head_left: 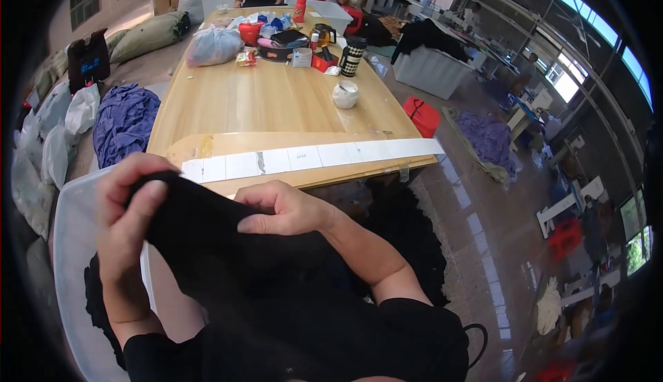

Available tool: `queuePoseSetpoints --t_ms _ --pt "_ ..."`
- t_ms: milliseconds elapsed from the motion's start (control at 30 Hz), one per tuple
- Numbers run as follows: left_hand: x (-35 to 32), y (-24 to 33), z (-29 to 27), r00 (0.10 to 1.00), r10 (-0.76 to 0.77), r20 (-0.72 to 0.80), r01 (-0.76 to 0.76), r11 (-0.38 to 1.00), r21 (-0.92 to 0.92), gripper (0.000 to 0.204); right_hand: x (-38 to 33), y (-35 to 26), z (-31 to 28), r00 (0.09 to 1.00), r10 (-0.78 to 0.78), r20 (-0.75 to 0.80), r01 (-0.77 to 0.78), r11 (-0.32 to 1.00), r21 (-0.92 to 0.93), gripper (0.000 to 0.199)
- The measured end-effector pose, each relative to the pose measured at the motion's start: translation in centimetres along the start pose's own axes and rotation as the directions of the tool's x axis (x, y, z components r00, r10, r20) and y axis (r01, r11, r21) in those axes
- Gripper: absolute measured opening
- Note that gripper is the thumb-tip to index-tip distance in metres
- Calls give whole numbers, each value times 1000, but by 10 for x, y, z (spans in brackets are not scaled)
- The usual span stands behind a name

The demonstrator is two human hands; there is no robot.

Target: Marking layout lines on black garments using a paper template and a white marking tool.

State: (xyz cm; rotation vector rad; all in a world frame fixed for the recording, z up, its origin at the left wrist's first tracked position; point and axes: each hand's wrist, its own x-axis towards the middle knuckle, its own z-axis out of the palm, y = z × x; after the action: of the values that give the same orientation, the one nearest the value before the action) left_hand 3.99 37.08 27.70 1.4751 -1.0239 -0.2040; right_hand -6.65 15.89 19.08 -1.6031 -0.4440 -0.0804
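Note:
A piece of black cloth (pixel 204 226) is stretched between my hands, in front of the table's near edge. My left hand (pixel 128 206) is closed on its upper left corner, thumb on top, and looks slightly blurred. With thumb and curled fingers, my right hand (pixel 283 208) grips the upper right part of the cloth. The lower part hangs toward my body and blends into my black shirt, so its full shape cannot be made out. Just beyond the hands, a long white strip (pixel 304 159) marked in sections lies along the wooden table (pixel 242 109).
A translucent plastic bin (pixel 76 244) stands at my left, a black cloth heap (pixel 407 237) at right below the table. Purple cloth (pixel 126 123) lies left of it. On the table are a white jar (pixel 345 94), a black patterned cup (pixel 353 57) and a plastic bag (pixel 214 45).

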Motion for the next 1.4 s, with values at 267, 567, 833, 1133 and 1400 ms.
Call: queuePoseSetpoints --t_ms 267,567,833,1133,1400 --pt "-26 -39 -134 557 -82 -826 8 996 -94 36 -43 -3 -88 949 136 -285 -288 742 -605 17" --pt "-2 -103 -104 978 -199 -68 134 840 -526 32 -97 -75 -146 183 -811 -556 -221 517 -827 12" --pt "26 -147 -104 793 -490 -362 302 832 -464 32 -125 18 -195 628 143 -765 -284 957 -54 24" --pt "49 -195 -95 925 -380 -7 340 835 -432 46 -160 6 -216 377 91 -922 -95 994 60 25" --pt "27 -254 -56 684 -729 20 728 684 42 16 -133 69 -242 213 230 -950 -394 910 132 26"
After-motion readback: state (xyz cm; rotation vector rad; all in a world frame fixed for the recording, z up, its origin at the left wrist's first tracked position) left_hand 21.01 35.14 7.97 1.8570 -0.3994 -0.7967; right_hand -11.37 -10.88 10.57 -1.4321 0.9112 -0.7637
